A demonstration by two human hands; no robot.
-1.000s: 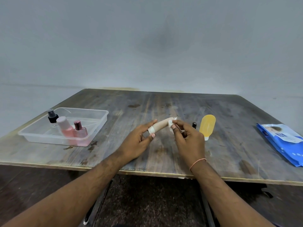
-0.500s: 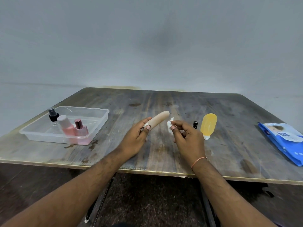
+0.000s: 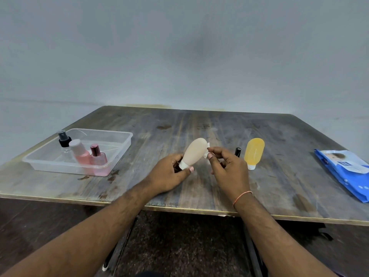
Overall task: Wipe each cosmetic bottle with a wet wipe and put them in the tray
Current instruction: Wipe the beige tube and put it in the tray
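Left hand point(image 3: 169, 174) grips beige bottle point(image 3: 194, 151) (cap down), right hand point(image 3: 227, 168) pinches wipe point(image 3: 207, 149) — mid-table, well off edges.

Blue wet-wipe packet point(image 3: 345, 172) cut off by right edge. Crumpled white wipe point(image 3: 207, 150) mostly hidden behind right hand point(image 3: 229, 168). Small black-capped item point(image 3: 237, 151) partly hidden, type unclear.

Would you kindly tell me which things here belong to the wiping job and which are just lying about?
Part of the job: beige bottle, wet wipe, tray, yellow bottle, small black bottle, three bottles in tray, wipes pack.

Lying about: nothing visible.
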